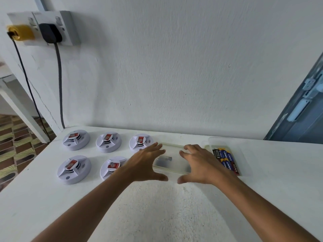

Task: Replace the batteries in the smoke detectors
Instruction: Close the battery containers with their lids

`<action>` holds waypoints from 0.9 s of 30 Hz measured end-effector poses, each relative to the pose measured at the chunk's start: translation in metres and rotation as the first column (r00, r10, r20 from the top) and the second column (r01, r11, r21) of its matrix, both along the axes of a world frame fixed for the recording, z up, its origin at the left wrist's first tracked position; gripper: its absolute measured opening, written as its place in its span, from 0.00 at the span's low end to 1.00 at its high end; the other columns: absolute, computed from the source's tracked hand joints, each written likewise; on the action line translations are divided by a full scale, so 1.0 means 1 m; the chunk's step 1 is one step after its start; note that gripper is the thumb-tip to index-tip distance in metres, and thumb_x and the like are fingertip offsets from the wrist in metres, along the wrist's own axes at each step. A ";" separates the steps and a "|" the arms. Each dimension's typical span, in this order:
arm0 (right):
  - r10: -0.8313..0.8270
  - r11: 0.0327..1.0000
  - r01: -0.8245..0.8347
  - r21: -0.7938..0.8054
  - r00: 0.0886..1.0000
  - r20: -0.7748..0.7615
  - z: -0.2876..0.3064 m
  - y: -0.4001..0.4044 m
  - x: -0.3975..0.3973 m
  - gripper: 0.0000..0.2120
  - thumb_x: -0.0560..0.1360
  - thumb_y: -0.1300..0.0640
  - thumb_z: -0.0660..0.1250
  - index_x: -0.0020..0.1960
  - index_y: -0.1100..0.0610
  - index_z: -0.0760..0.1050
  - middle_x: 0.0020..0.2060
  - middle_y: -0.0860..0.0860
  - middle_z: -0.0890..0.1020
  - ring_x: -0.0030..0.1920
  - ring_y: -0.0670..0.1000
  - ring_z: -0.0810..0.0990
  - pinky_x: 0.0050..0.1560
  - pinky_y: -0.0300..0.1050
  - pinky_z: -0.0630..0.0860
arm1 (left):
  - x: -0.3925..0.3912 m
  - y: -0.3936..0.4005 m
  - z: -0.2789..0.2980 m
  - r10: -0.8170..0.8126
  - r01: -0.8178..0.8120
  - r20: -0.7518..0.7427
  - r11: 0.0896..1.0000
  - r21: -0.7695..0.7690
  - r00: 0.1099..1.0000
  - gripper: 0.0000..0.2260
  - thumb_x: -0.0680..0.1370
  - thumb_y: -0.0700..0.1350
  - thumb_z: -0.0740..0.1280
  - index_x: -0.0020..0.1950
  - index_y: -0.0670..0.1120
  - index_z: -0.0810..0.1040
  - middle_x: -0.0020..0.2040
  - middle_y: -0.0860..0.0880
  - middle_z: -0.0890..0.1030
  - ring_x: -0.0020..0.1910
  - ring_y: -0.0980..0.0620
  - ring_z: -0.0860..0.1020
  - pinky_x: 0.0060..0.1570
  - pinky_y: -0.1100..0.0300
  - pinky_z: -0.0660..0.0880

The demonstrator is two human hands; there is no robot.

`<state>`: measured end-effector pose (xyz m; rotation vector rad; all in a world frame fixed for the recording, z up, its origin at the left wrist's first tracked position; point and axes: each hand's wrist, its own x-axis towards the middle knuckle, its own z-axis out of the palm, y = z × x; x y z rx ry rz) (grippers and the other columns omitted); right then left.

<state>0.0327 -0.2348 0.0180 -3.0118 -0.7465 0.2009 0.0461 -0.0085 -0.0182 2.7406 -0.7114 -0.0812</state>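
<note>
left hand (148, 163): reaches forward over the white table (166, 206), fingers spread and fairly straight, thumb stretched out toward the near edge of the clear box; grip wide, holding nothing that can be seen; whether the fingertips touch the box cannot be told
right hand (197, 165): mirrors the left on the other side of the box, fingers loosely bent over the far right part, thumb pointing inward at the near edge; grip wide, nothing held
clear box (172, 160): shallow see-through plastic container lying flat on the table between the two hands; something small and dark shows inside, too blurred to name
smoke detectors: five round white units with red-labelled tops, left of the hands in two rows; back row has far-left detector (76, 139), middle detector (108, 141) and third detector (140, 142), the last just beside the left hand's fingers; front row has front-left detector (74, 169) and front-right detector (111, 167), partly hidden by the left wrist
batteries (226, 160): blue, red and yellow cells lying side by side in a clear tray (244, 159), just right of the right hand
wall: white, with a socket plate (43, 27) holding a yellow plug (21, 32) and a black plug (50, 33), cords hanging down behind the table
</note>
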 end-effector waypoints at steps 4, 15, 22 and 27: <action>0.015 0.999 -0.016 0.043 1.000 0.014 -0.002 0.006 -0.002 0.39 0.69 0.39 0.70 0.72 0.58 0.63 0.72 0.52 0.65 0.71 0.53 0.61 0.66 0.49 0.68 | 0.000 0.001 -0.011 -0.001 0.003 0.142 1.000 -0.015 0.990 0.39 0.68 0.65 0.71 0.73 0.47 0.69 0.75 0.47 0.66 0.75 0.49 0.62 0.69 0.46 0.67; 0.023 0.997 -0.024 0.080 1.000 0.014 -0.007 0.002 0.005 0.35 0.70 0.46 0.69 0.74 0.56 0.64 0.75 0.52 0.64 0.75 0.53 0.59 0.68 0.48 0.66 | 0.001 -0.006 -0.029 -0.066 0.033 0.428 0.996 0.084 0.901 0.31 0.70 0.67 0.64 0.58 0.43 0.82 0.58 0.41 0.82 0.57 0.43 0.81 0.45 0.51 0.82; -0.031 0.958 0.037 0.284 0.999 -0.027 -0.004 -0.005 0.008 0.36 0.70 0.35 0.68 0.71 0.53 0.69 0.75 0.47 0.62 0.75 0.46 0.57 0.69 0.43 0.61 | -0.001 -0.007 -0.024 -0.031 0.047 0.312 0.998 -0.043 0.950 0.27 0.67 0.54 0.77 0.64 0.48 0.79 0.68 0.42 0.75 0.68 0.39 0.72 0.60 0.44 0.72; -0.142 0.957 0.148 0.249 0.989 -0.043 0.003 -0.002 0.006 0.23 0.80 0.42 0.56 0.67 0.54 0.74 0.67 0.52 0.74 0.66 0.53 0.69 0.62 0.51 0.71 | -0.005 -0.020 -0.025 0.142 -0.097 0.425 0.987 -0.127 0.894 0.18 0.67 0.40 0.78 0.56 0.47 0.83 0.57 0.42 0.80 0.54 0.41 0.78 0.46 0.44 0.79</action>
